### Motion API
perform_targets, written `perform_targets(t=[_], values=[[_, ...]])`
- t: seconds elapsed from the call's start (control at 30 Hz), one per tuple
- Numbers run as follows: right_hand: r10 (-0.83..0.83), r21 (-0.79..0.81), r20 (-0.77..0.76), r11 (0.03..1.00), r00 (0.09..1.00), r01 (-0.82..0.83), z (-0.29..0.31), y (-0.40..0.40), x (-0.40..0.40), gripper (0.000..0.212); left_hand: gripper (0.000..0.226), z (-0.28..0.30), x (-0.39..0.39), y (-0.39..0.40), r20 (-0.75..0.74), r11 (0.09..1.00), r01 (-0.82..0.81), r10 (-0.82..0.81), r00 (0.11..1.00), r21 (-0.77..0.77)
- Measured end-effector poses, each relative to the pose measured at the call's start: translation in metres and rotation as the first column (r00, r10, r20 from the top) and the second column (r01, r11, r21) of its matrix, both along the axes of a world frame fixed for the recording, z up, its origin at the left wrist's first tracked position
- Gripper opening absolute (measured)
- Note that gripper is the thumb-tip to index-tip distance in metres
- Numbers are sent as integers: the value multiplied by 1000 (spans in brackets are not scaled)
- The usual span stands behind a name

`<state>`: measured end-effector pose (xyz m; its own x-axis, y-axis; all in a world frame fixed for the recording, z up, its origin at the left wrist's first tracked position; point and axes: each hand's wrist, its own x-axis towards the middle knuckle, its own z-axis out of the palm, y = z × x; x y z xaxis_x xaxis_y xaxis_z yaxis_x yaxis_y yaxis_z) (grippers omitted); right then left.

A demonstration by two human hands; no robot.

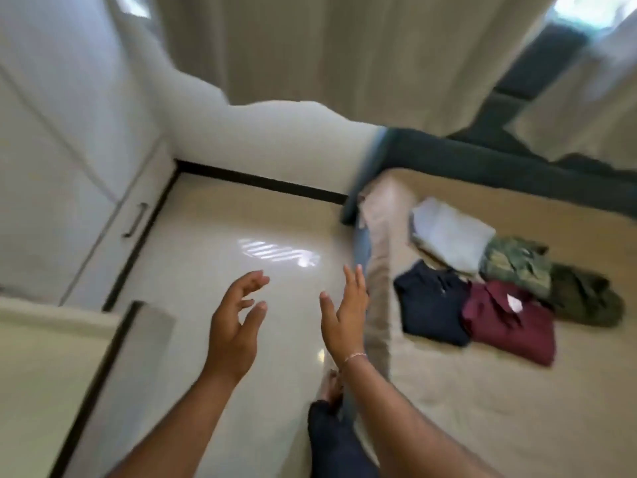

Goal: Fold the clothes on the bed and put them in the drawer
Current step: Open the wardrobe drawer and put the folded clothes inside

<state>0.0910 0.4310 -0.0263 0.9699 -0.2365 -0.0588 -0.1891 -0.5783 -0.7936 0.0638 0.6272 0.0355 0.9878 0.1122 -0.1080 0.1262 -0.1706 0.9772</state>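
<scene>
Folded clothes lie on the beige bed (499,401) at the right: a navy piece (431,305), a maroon piece (510,322), a pale grey piece (451,236), a camouflage piece (517,262) and an olive piece (586,298). Beige trousers (379,243) hang over the bed's left edge. My left hand (234,326) and my right hand (344,312) float empty above the floor, left of the bed, fingers loosely spread. A white drawer front with a dark handle (136,220) sits low at the left, closed.
White wardrobe doors (51,150) fill the left side. A glossy cream tile floor (224,229) lies between wardrobe and bed. Curtains (327,53) hang at the back. A white panel with a dark edge (51,374) stands at the lower left. My foot (331,384) shows below.
</scene>
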Motion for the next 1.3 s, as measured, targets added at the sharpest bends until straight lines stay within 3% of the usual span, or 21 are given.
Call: perform_targets(t=[0.17,0.33,0.43,0.53,0.63,0.73,0.8,0.87,0.9,1.0,1.1,1.2,1.23,1.3], values=[[-184,-46,-203,983,962,179,-40,-168,3,69,30,-42,77,-186,-242,970,233,-244,939,-73],[-436,-54,-351,893,829,447,-80,-306,8,63,17,-105,120,-327,-578,922,382,-341,741,-54],[-537,-31,-447,808,715,588,-113,-362,6,61,24,-143,124,-381,-652,896,442,-318,688,29],[-613,7,-515,696,599,718,-133,-400,-2,62,16,-154,125,-427,-657,856,517,-375,654,26],[-716,70,-562,458,414,886,-164,-448,0,67,19,-181,140,-493,-653,770,635,-507,562,-52],[-786,198,-585,100,200,975,-193,-488,9,80,26,-212,164,-561,-644,651,750,-624,443,-114],[-825,226,-565,-132,20,965,-214,-517,14,74,39,-234,173,-604,-663,581,809,-641,387,-88],[-806,261,-571,-360,-157,896,-231,-545,12,67,60,-245,175,-635,-720,633,773,-513,467,50],[-772,310,-609,-445,-184,840,-235,-558,10,63,71,-248,174,-646,-756,695,707,-391,525,131],[-697,450,-716,-503,-39,738,-236,-583,8,55,94,-258,171,-667,-816,764,596,-168,553,247],[-691,536,-718,-473,83,699,-217,-585,15,37,99,-278,177,-674,-848,755,615,-159,506,226],[-735,589,-666,-417,124,692,-200,-571,31,39,60,-287,184,-669,-840,776,627,-297,455,65],[-745,613,-653,-416,134,672,-192,-565,38,43,45,-286,185,-665,-826,776,628,-319,465,54],[-755,665,-639,-444,148,601,-173,-556,49,47,37,-274,184,-655,-775,791,610,-352,525,54]])
